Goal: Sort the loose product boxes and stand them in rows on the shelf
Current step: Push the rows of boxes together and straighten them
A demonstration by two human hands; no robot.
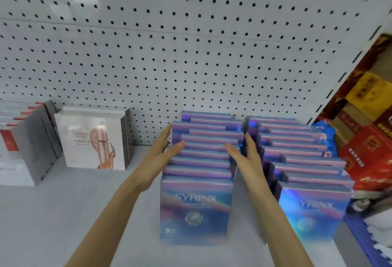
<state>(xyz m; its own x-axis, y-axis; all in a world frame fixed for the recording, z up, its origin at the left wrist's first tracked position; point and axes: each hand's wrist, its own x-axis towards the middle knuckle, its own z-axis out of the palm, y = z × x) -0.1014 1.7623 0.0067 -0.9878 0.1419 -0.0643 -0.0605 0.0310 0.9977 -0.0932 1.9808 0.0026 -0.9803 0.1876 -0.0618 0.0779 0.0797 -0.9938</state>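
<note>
**Both hands flank the left row of blue boxes**

On the grey shelf (63,213), in the lower middle of the frame, the left row of blue-purple boxes (197,209) stands upright, its front box reading SYRINX. The left hand (157,160) lies flat against the row's left side. The right hand (248,160) lies against its right side, in the gap before the right row (314,209). Each grip is wide open: fingers straight, thumbs over the box tops, closed round nothing. Boxes in both rows are staggered sideways. White boxes (93,139) stand at centre left, red and yellow cartons (369,139) at the right edge, a pegboard (191,54) behind.
</note>
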